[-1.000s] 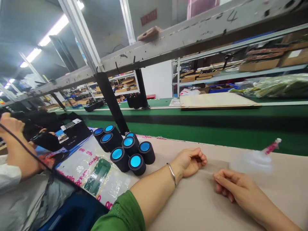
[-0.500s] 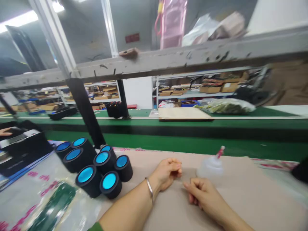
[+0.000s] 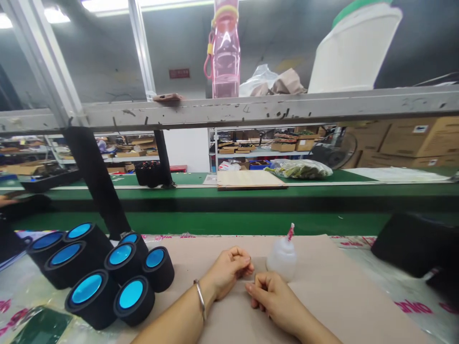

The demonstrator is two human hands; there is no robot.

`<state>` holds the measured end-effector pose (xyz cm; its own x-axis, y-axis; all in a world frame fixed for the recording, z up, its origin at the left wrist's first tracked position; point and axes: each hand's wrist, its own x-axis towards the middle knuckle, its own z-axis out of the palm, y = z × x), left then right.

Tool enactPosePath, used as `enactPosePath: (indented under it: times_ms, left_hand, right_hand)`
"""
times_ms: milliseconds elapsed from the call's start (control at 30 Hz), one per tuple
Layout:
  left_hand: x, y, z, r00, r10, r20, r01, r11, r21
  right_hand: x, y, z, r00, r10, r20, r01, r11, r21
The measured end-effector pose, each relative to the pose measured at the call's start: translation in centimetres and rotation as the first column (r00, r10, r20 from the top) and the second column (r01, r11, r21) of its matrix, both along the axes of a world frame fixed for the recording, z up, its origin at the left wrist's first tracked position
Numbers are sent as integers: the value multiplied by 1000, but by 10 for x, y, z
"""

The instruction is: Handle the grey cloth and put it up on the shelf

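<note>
My left hand [image 3: 231, 271], with a silver bangle at its wrist, rests over the beige work surface [image 3: 333, 296], fingers curled in. Close to its right, my right hand [image 3: 270, 297] has its fingers curled and thumb pressed against the index finger. Whatever either hand may hold is too small or hidden to make out. A translucent white squeeze bottle [image 3: 282, 258] with a red-and-white tip stands just behind my right hand. Several black cylinders with shiny blue tops [image 3: 131, 294] stand to the left of my left hand.
A green conveyor [image 3: 215, 222] runs behind the work surface, with a flat board [image 3: 249, 178] and bagged greens [image 3: 301, 168] beyond. Overhead, a metal shelf [image 3: 222, 111] holds a pink bottle [image 3: 226, 57] and a white container [image 3: 353, 50]. Black objects [image 3: 412, 246] lie at right.
The view has turned to the right and upward, so the scene sits further left and more of the right side shows. Both hands keep about the same curled pose.
</note>
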<state>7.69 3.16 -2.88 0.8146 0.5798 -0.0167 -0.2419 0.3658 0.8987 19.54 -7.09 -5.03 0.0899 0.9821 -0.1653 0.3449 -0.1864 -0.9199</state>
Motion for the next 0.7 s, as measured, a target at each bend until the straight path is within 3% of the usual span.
enactPosePath:
  times_ms: [700]
  left_hand:
    - [0,1,-4,995,-28,-98,44,986,162]
  right_hand:
    - [-7,-3,12,998,-44,48,45,999,-15]
